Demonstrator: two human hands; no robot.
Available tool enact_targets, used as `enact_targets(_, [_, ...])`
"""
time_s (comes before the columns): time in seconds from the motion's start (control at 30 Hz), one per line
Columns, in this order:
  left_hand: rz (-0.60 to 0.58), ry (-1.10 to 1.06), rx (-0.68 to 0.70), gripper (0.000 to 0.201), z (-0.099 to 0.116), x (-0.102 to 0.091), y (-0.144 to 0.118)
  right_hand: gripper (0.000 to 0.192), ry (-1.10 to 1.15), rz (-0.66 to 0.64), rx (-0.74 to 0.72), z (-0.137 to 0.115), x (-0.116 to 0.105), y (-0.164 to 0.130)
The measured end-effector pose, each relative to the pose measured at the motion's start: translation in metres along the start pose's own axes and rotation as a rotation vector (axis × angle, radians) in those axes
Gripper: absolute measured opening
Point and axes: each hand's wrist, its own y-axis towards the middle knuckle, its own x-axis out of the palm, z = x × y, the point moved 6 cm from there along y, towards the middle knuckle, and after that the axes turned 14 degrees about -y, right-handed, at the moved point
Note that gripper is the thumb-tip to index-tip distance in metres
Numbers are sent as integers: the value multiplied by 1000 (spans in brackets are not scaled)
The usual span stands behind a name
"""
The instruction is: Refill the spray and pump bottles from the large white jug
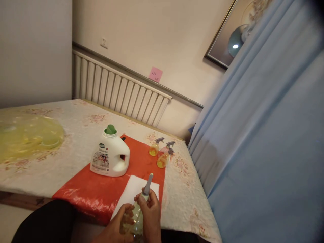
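Observation:
My left hand [118, 224] wraps the clear body of a small spray bottle [138, 216] at the bottom middle of the view. My right hand [152, 212] grips the bottle's neck just under its grey trigger head [148, 184], which points up and away from me. The bottle is held over a white cloth [133, 190] lying on a red mat [101, 190]. A white detergent jug [110, 155] with a green cap stands upright on the mat, a little beyond my hands.
Three small spray bottles [162, 153] with yellow and pink liquid stand at the mat's far right corner. A yellow plastic bag [27, 135] lies at the left on the floral tablecloth [182, 189]. A radiator [118, 91] lines the wall; a blue curtain [265, 135] hangs close on the right.

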Motion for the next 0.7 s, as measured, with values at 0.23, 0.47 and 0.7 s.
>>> enact_targets(0.23, [35, -24, 2, 70, 8, -1, -3, 27, -79, 38, -2, -3, -1, -3])
enact_targets(0.47, [67, -46, 31, 78, 20, 9, -10, 20, -107, 0, 5, -12, 8, -12])
enact_targets(0.7, [98, 7, 119, 62, 35, 9, -10, 19, -108, -43, 4, -15, 14, -14])
